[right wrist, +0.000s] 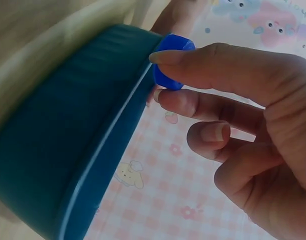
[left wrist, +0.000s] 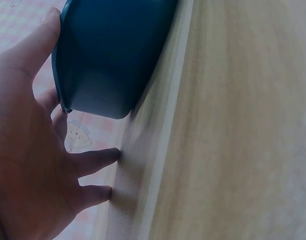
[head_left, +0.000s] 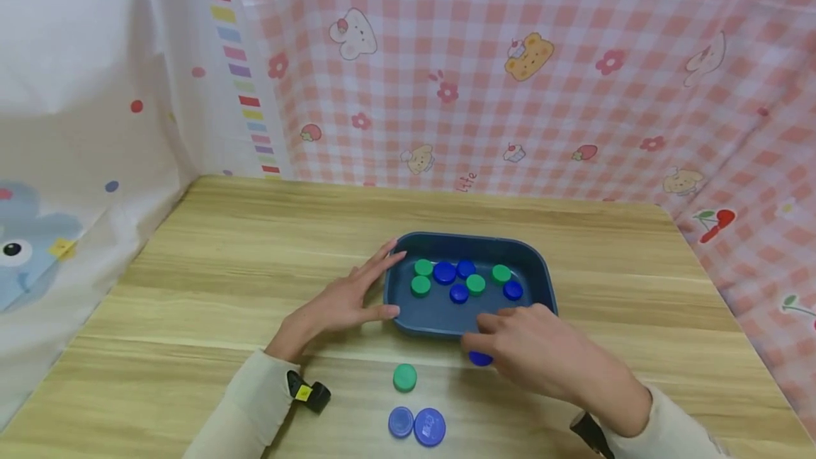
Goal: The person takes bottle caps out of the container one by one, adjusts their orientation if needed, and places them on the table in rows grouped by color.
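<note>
A dark blue tray holds several green and blue bottle caps on its floor, among them a green cap and a blue cap. My left hand touches the tray's left end with its fingers spread and mostly straight. In the left wrist view the thumb lies along the tray's rim. Between thumb and index finger, my right hand pinches a blue bottle cap at the tray's near edge. The right wrist view shows that cap close to the rim, with the other fingers curled.
On the wooden table, in front of the tray, lie a green cap, a smaller blue cap and a larger blue cap. A pink checked cloth hangs behind the table; a white printed cloth hangs at left.
</note>
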`<action>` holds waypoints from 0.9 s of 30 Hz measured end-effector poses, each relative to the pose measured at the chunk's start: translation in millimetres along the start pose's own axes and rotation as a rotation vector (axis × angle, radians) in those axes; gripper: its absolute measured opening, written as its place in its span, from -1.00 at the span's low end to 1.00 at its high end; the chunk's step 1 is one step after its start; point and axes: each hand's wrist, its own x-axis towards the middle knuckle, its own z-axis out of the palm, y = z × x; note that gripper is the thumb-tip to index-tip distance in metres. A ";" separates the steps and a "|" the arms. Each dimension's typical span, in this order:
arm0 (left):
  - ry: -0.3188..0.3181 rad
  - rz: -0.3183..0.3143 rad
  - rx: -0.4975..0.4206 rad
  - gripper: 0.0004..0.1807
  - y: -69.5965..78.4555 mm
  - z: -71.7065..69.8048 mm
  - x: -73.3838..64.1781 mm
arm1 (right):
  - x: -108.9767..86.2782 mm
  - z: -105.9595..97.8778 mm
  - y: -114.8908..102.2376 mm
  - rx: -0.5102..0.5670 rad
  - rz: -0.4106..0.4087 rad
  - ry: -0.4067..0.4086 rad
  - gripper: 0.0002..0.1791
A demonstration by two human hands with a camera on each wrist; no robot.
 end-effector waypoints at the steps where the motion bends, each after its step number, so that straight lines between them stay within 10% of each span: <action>1: 0.001 0.002 0.001 -0.11 -0.4 0.4 -0.1 | -0.8 1.0 -1.3 0.012 -0.001 -0.002 -0.71; 27: -0.006 0.002 0.006 -0.10 -0.6 -0.9 -0.2 | -5.7 56.0 -26.4 0.210 -0.061 -0.081 -0.77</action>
